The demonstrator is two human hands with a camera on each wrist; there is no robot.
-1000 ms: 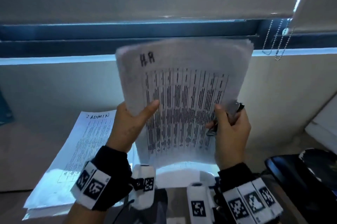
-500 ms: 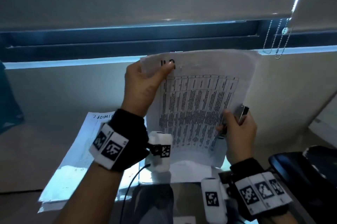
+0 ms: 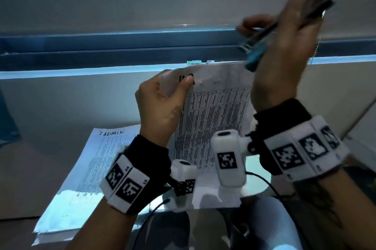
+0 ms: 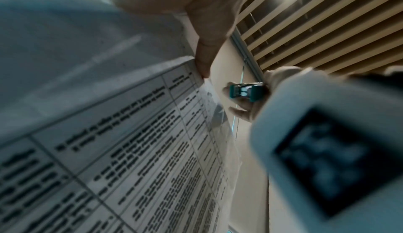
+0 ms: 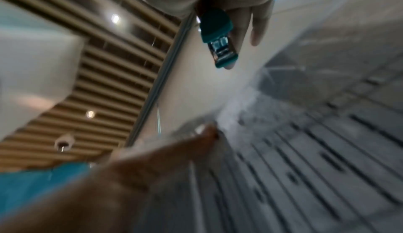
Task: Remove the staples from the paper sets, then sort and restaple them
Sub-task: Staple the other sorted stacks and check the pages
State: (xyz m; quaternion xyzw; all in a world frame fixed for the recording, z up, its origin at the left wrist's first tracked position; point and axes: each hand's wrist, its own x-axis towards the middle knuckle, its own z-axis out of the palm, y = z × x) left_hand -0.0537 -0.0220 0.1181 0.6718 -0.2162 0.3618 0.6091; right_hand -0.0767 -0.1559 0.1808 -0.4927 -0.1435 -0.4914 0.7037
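A printed paper set point(image 3: 213, 119) with a table of text stands upright in front of me. My left hand point(image 3: 175, 89) pinches its top left corner, thumb on the handwritten label. My right hand point(image 3: 284, 32) is raised above the set's top right corner and grips a teal stapler point(image 3: 256, 56), nose pointing down and left toward the paper's top edge. In the left wrist view the stapler point(image 4: 246, 92) hangs just clear of the paper point(image 4: 152, 150). The right wrist view shows the stapler point(image 5: 218, 42) above the sheet point(image 5: 305, 150), with a gap between them.
A second stack headed "2 ADMIN" point(image 3: 97, 168) lies flat on the table at the left, partly under my left wrist. A window frame point(image 3: 101, 50) and a lowered blind run along the back. A bead chain point(image 3: 315, 52) hangs behind my right hand.
My left hand slid from the set's lower left edge to its top left corner. My right hand let go of the lower right edge and rose with the stapler.
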